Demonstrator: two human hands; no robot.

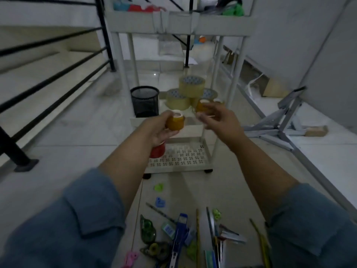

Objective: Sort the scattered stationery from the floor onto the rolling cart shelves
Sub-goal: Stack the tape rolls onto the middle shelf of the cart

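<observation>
Blue cloth sleeves (77,219) are filling the lower corners of the view, with bare forearms reaching forward toward a white plastic three-shelf rolling cart (236,74). The left hand (160,132) is curling its fingers round a small amber tape roll with a white core (174,122), holding it just in front of the cart's middle shelf (193,130). The right hand (218,118), blurred, is pinching a second small amber tape roll (202,107) over that shelf, its other fingers loosely spread.

Sorting is looking partly done. On the cart's middle shelf a black wire-mesh pen cup (144,101) is standing at the left, its inside too dark to read, and three large clear packing-tape rolls (191,86) are sitting stacked at the right. The cart's perforated bottom shelf (183,159) is holding a red round item (158,151), half hidden under the left wrist. The cart's top shelf (222,24) is carrying blue, red and green things too dim to name.

Plenty is waiting on the floor in front of the cart: a loose heap of scattered stationery (197,235), including green correction-tape dispensers (147,231), a blue stapler-like tool (180,229), pens and pencils (218,235), and small green and blue clips (159,187) nearer the cart's wheels
</observation>
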